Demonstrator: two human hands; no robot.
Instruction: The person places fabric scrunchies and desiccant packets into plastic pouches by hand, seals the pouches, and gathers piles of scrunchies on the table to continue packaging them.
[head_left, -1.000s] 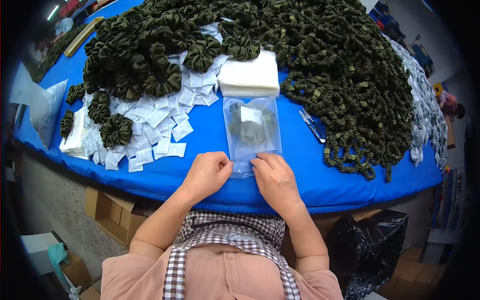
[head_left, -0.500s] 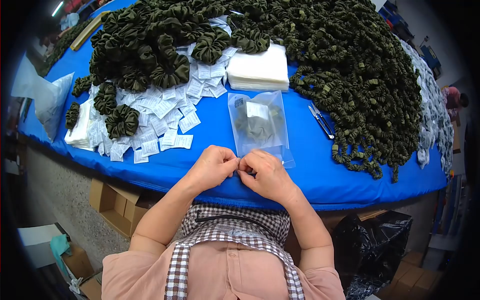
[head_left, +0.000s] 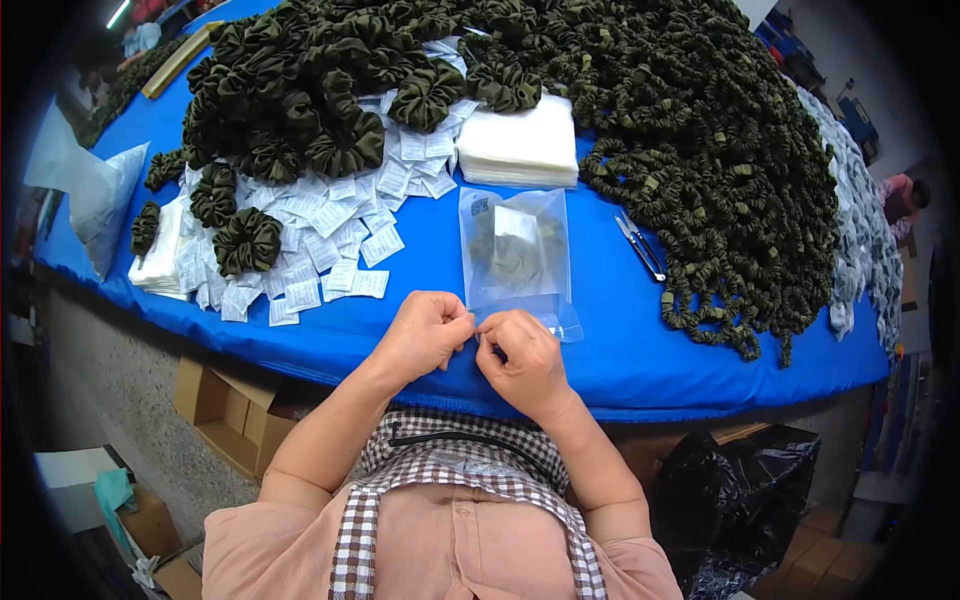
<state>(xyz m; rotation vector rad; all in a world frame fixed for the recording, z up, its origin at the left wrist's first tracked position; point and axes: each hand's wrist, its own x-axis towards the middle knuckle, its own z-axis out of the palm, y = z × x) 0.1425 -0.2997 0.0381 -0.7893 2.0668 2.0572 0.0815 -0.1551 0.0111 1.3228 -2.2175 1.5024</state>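
A clear plastic bag (head_left: 550, 275) lies on the blue cloth, with a dark green scrunchie (head_left: 515, 265) and a white packet (head_left: 515, 223) inside it. At its near left corner, my left hand (head_left: 432, 330) is closed in a pinch on the bag's edge. My right hand (head_left: 525, 360) is also pinched, its fingertips almost touching those of the left. Whatever lies between the right fingertips is too small to make out. The bag's flap end shows just beyond my right hand.
Loose white packets (head_left: 340, 225) and a heap of scrunchies (head_left: 290, 100) spread at left. Behind the bag stands a stack of bags (head_left: 518, 145). Thread snips (head_left: 640, 246) lie beside a large pile of gathered green bands (head_left: 720, 180). The blue table edge (head_left: 650, 405) is near my waist.
My right hand has drawn down and a little left, uncovering more of the bag's flap end. My left hand stays almost where it was, still pinching.
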